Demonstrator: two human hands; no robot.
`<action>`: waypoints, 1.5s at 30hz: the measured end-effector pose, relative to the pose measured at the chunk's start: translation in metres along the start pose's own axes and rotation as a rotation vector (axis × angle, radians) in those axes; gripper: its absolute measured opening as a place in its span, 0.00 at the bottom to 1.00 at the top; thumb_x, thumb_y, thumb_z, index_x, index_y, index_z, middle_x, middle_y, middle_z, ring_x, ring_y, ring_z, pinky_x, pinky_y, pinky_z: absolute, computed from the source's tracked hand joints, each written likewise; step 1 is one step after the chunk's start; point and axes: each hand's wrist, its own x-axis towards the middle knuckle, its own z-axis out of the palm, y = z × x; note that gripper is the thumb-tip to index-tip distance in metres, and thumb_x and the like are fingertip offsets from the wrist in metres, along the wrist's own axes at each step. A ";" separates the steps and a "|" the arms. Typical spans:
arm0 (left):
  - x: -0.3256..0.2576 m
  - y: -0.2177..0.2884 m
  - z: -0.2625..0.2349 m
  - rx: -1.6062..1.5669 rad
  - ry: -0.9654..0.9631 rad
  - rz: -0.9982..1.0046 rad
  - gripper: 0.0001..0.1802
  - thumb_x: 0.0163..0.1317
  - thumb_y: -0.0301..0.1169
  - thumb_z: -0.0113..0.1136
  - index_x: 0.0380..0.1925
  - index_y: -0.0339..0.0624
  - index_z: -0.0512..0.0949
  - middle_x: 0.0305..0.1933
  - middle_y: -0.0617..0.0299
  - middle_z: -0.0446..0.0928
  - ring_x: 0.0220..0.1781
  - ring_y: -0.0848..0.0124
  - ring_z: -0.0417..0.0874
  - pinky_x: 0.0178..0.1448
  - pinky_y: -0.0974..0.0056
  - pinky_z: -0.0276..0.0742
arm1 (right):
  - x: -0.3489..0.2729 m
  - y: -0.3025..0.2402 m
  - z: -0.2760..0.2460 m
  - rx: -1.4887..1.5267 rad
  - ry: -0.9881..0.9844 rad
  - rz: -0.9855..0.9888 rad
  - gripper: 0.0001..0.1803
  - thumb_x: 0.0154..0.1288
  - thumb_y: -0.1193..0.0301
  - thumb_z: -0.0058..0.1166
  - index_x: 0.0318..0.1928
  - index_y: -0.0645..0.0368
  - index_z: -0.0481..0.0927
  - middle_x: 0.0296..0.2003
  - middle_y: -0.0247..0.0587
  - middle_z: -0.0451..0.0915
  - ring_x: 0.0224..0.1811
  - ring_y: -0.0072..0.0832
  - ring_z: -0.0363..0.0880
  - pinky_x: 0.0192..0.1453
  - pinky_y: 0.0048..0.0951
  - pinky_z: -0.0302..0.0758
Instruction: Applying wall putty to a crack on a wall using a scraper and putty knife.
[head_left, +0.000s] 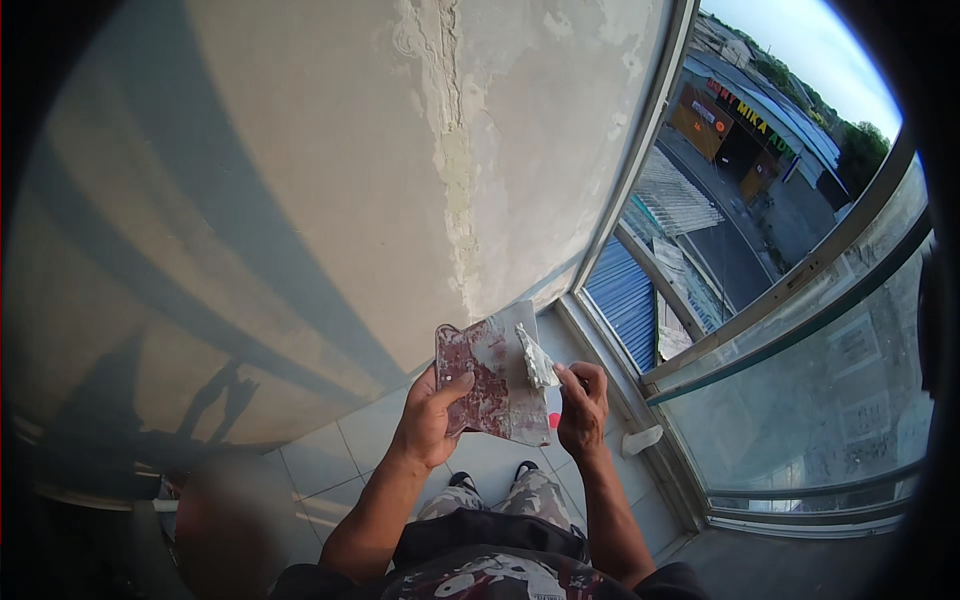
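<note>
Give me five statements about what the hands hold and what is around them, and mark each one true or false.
1. The left hand grips a wide, flat, rust-stained metal blade by its left edge. True.
2. The right hand is empty. False: it holds a small putty knife loaded with whitish filler, its tip on the wide blade.
3. The pale plastered wall has a vertical cracked, patched strip. True.
4. The floor is bare wood. False: it is light tile.
5. The glazed window is on the person's left. False: it is on the right, looking down on a street.
</note>
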 end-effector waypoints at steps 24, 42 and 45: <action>0.043 -0.036 0.059 0.036 0.042 0.196 0.23 0.66 0.23 0.54 0.61 0.35 0.67 0.55 0.56 0.77 0.55 0.66 0.80 0.62 0.58 0.76 | 0.011 0.108 -0.105 -0.053 -0.201 0.077 0.27 0.62 0.85 0.47 0.60 0.50 0.77 0.37 0.43 0.77 0.37 0.34 0.74 0.43 0.33 0.70; 0.043 -0.082 0.019 0.869 0.112 0.674 0.15 0.69 0.26 0.54 0.53 0.31 0.72 0.47 0.53 0.81 0.50 0.68 0.81 0.57 0.64 0.73 | 0.018 0.014 -0.120 1.211 -0.383 1.314 0.18 0.77 0.68 0.43 0.60 0.66 0.71 0.30 0.37 0.75 0.12 0.11 0.57 0.12 0.16 0.53; 0.035 -0.073 0.007 1.192 0.013 0.797 0.13 0.68 0.23 0.54 0.52 0.34 0.73 0.42 0.47 0.84 0.41 0.58 0.87 0.45 0.62 0.79 | 0.022 0.014 -0.118 1.231 -0.436 1.363 0.19 0.77 0.69 0.43 0.61 0.65 0.71 0.31 0.38 0.75 0.12 0.11 0.56 0.12 0.15 0.53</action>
